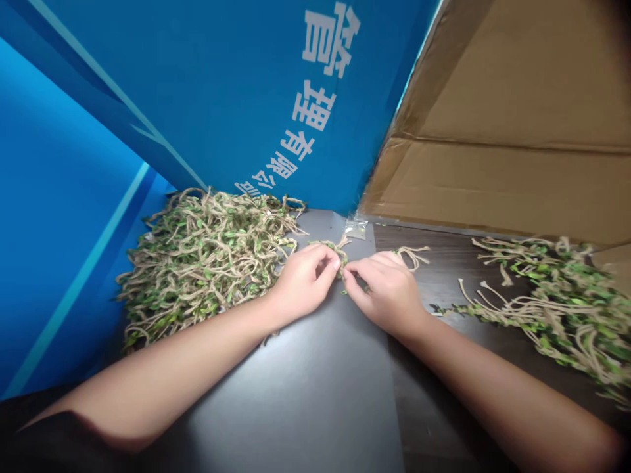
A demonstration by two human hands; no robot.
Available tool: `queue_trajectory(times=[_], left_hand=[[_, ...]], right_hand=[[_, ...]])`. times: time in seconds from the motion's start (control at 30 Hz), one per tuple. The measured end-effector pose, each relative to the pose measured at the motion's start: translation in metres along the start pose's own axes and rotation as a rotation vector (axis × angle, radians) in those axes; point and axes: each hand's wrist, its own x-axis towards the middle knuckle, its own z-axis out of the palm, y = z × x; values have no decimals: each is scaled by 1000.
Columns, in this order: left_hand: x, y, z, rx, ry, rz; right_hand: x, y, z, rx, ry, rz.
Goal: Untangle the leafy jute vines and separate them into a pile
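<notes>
My left hand [306, 279] and my right hand [382, 286] meet near the middle of the view, their fingertips almost touching. Both are closed in a pinch on a short piece of leafy twine [344, 261], with green leaves and tan cord showing between them. Loose cord ends [414, 255] stick out behind my right hand. Left of my left hand lies a large heap of leafy twine pieces [211, 253]. Another pile of leafy twine [566, 302] is on the right, beyond my right forearm.
A grey sheet [315, 394] lies on the dark wood-grain table [428, 394]. Blue panels with white characters [221, 85] rise behind and at the left. Cardboard [517, 131] stands at the back right. A small clear plastic bag [355, 228] lies near its corner.
</notes>
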Motion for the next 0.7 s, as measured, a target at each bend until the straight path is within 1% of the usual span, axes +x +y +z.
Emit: queue_trajectory(times=[0.17,0.43,0.53,0.7], left_hand=[[0,1,0,-17,0,7],[1,2,0,-101,1,-33],[1,0,1,-112,10,-42],[1,0,2,-100,15,-53]], right_hand=[[1,-2,0,-17,59,-9],[3,-2,0,32,142,38],[3,-2,-1,22,130,33],[3,-2,-2,-22,54,-34]])
